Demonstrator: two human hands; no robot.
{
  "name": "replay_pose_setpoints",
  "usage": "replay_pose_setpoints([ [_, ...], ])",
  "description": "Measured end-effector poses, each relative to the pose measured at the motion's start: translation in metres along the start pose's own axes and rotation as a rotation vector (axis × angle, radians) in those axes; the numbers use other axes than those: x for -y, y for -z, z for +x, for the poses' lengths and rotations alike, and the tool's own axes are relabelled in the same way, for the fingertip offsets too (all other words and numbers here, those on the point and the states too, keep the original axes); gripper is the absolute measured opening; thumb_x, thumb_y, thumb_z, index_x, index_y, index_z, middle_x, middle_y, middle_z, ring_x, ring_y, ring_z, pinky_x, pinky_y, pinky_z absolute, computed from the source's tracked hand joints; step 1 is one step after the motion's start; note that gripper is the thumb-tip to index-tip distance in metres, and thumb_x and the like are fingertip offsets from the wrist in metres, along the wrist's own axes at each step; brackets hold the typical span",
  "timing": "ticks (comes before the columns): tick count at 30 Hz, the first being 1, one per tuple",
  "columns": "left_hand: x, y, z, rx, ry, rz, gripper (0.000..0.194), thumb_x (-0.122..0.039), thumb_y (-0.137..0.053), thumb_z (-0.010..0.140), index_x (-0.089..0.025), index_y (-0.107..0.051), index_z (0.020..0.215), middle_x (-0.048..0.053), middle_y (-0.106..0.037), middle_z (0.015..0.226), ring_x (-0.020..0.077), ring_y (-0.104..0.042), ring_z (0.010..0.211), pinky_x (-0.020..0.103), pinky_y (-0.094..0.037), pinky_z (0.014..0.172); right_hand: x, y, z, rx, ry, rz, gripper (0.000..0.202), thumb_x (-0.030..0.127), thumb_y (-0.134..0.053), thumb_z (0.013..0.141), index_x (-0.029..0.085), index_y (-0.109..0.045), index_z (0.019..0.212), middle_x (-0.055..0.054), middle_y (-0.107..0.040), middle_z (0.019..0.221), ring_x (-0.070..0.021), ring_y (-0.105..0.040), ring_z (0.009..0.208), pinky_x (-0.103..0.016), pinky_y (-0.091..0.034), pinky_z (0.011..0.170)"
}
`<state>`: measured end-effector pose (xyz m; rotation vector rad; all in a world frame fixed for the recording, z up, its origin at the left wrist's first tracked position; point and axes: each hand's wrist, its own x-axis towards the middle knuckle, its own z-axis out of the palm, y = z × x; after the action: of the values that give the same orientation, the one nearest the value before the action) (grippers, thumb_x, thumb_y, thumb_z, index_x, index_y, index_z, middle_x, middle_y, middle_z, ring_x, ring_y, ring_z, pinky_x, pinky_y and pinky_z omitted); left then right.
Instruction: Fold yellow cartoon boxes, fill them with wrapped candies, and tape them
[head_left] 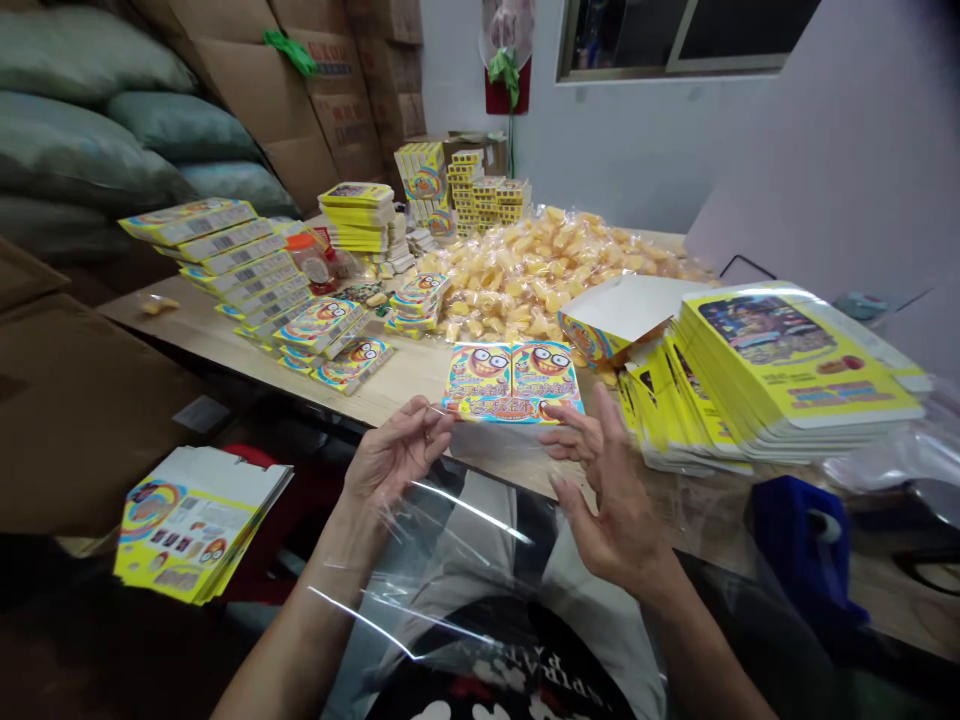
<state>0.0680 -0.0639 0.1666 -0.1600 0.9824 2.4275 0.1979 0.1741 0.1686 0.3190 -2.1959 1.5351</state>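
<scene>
A printed box (513, 385) with yellow, blue and pink cartoon faces stands at the table's front edge, directly before me. At its left corner my left hand (401, 450) is closed, thumb and fingers pinching a clear plastic film. The film (450, 590) hangs below over my lap, shiny and creased. To the right of the box, my right hand (611, 490) is open with fingers apart. Its fingertips are close to the box's right front side; whether they touch it I cannot tell.
Wrapped yellow pieces (555, 260) are heaped behind the box. Flat yellow cartons (795, 360) lean at right, near a blue tape dispenser (802, 550). Closed boxes (240, 265) are stacked at left. More flat cartons (195, 525) lie lower left, below table height.
</scene>
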Motion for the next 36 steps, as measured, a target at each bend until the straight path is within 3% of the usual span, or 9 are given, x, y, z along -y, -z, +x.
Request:
replay_pose_setpoints([
  [4, 0.001, 0.000, 0.001, 0.000, 0.004, -0.018, 0.020, 0.001, -0.058, 0.083, -0.014, -0.065, 0.094, 0.007, -0.074, 0.087, 0.0187, -0.077, 0.085, 0.025, -0.066, 0.074, 0.006, 0.012, -0.001, 0.041, 0.086, -0.172, 0.074, 0.008, -0.051, 0.091, 0.026, -0.021, 0.157, -0.014, -0.050, 0.142, -0.0251, -0.056, 0.122, -0.048, -0.050, 0.105],
  [7, 0.002, -0.001, 0.003, -0.027, 0.009, -0.023, 0.021, 0.002, -0.059, 0.083, -0.013, -0.065, 0.096, 0.007, -0.074, 0.085, 0.0187, -0.077, 0.083, 0.025, -0.066, 0.072, 0.008, 0.016, -0.003, 0.013, 0.111, -0.248, 0.049, 0.009, -0.053, 0.090, 0.024, -0.043, 0.136, -0.010, -0.058, 0.118, -0.0241, -0.059, 0.111, -0.043, -0.052, 0.097],
  [9, 0.003, -0.001, 0.003, -0.047, 0.013, -0.014, 0.021, 0.002, -0.060, 0.082, -0.013, -0.065, 0.095, 0.006, -0.075, 0.085, 0.0182, -0.077, 0.081, 0.024, -0.066, 0.072, 0.009, 0.017, -0.003, 0.008, 0.115, -0.288, 0.033, 0.008, -0.052, 0.090, 0.024, -0.049, 0.118, -0.007, -0.059, 0.105, -0.0221, -0.061, 0.101, -0.038, -0.053, 0.089],
  [17, 0.003, 0.000, 0.000, -0.017, -0.017, 0.148, 0.014, -0.005, -0.071, 0.080, -0.014, -0.069, 0.092, 0.007, -0.076, 0.089, 0.0172, -0.076, 0.084, 0.024, -0.064, 0.075, 0.004, 0.022, -0.002, -0.051, 0.062, -0.323, 0.013, 0.011, -0.051, 0.095, 0.024, -0.052, 0.098, -0.003, -0.061, 0.091, -0.0176, -0.061, 0.085, -0.031, -0.048, 0.076],
  [20, 0.003, -0.002, -0.001, -0.050, -0.140, 0.407, 0.017, -0.015, -0.082, 0.077, -0.014, -0.072, 0.090, 0.009, -0.077, 0.095, 0.0171, -0.075, 0.083, 0.022, -0.061, 0.071, -0.007, 0.029, 0.002, -0.094, -0.002, -0.342, 0.007, 0.017, -0.053, 0.095, 0.024, -0.053, 0.094, -0.003, -0.062, 0.090, -0.0179, -0.061, 0.083, -0.032, -0.048, 0.076],
  [23, 0.003, -0.007, 0.000, -0.111, -0.321, 0.646, 0.021, -0.026, -0.086, 0.074, -0.013, -0.077, 0.088, 0.007, -0.077, 0.086, 0.0128, -0.069, 0.069, 0.019, -0.054, 0.061, -0.022, 0.036, 0.012, -0.120, -0.087, -0.378, 0.006, 0.023, -0.056, 0.095, 0.024, -0.055, 0.089, -0.002, -0.062, 0.082, -0.0171, -0.060, 0.073, -0.031, -0.047, 0.068],
  [26, -0.002, -0.011, 0.007, -0.138, -0.400, 0.761, 0.031, -0.033, -0.087, 0.072, -0.015, -0.079, 0.095, 0.004, -0.075, 0.076, 0.0120, -0.064, 0.064, 0.021, -0.050, 0.059, -0.038, 0.041, 0.028, -0.119, -0.201, -0.358, 0.007, 0.027, -0.057, 0.093, 0.023, -0.056, 0.087, 0.000, -0.061, 0.073, -0.0161, -0.057, 0.062, -0.029, -0.043, 0.058],
  [31, -0.015, -0.012, 0.020, -0.109, -0.373, 0.844, 0.032, -0.042, -0.087, 0.070, -0.013, -0.079, 0.083, 0.006, -0.073, 0.074, 0.0115, -0.060, 0.061, 0.023, -0.048, 0.059, -0.064, 0.043, 0.045, -0.085, -0.279, -0.230, 0.015, 0.035, -0.059, 0.092, 0.023, -0.059, 0.083, -0.001, -0.063, 0.073, -0.0176, -0.060, 0.065, -0.029, -0.046, 0.058],
  [36, -0.020, -0.006, 0.022, -0.081, -0.331, 0.920, 0.031, -0.045, -0.083, 0.072, -0.015, -0.077, 0.074, 0.001, -0.065, 0.065, 0.0085, -0.050, 0.054, 0.021, -0.039, 0.051, -0.085, 0.046, 0.043, -0.059, -0.325, -0.245, 0.018, 0.039, -0.063, 0.089, 0.023, -0.059, 0.081, -0.001, -0.064, 0.072, -0.0172, -0.058, 0.061, -0.028, -0.044, 0.053],
])
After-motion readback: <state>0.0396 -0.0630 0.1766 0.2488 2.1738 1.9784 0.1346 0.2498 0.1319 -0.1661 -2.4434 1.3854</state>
